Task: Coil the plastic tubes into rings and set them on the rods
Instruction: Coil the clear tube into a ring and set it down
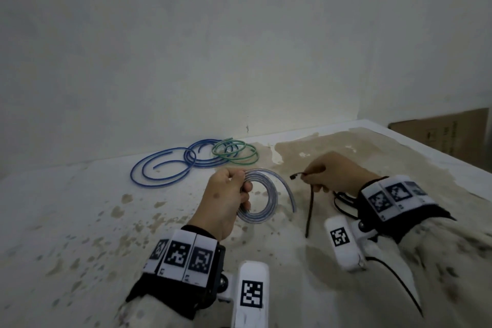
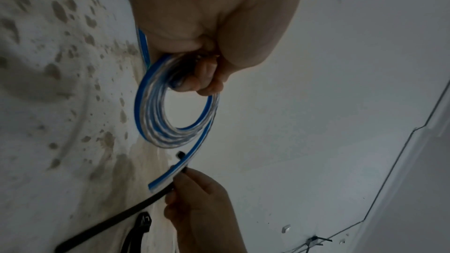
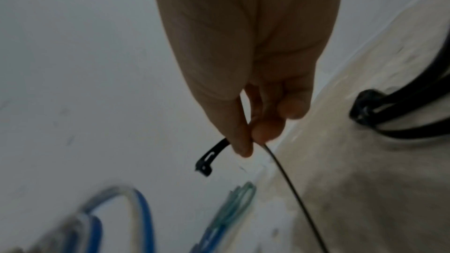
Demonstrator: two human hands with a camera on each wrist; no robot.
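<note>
My left hand (image 1: 229,197) grips a clear tube with a blue stripe, wound into a coil (image 1: 262,200) of several turns, held just above the stained table (image 1: 80,221). Its free end (image 1: 290,194) curves out to the right. In the left wrist view the coil (image 2: 170,118) hangs below my curled fingers (image 2: 207,78). My right hand (image 1: 332,173) pinches a black zip tie (image 1: 310,208) near its head, which points left toward the coil; the tail hangs down. The right wrist view shows the tie's head (image 3: 207,163) beyond my thumb and forefinger. No rods are in view.
Loose blue tubes (image 1: 165,170) and a green coil (image 1: 237,153) lie at the back by the wall. More black zip ties (image 1: 343,201) lie under my right wrist. The table's right edge (image 1: 426,152) borders a cardboard box (image 1: 447,130).
</note>
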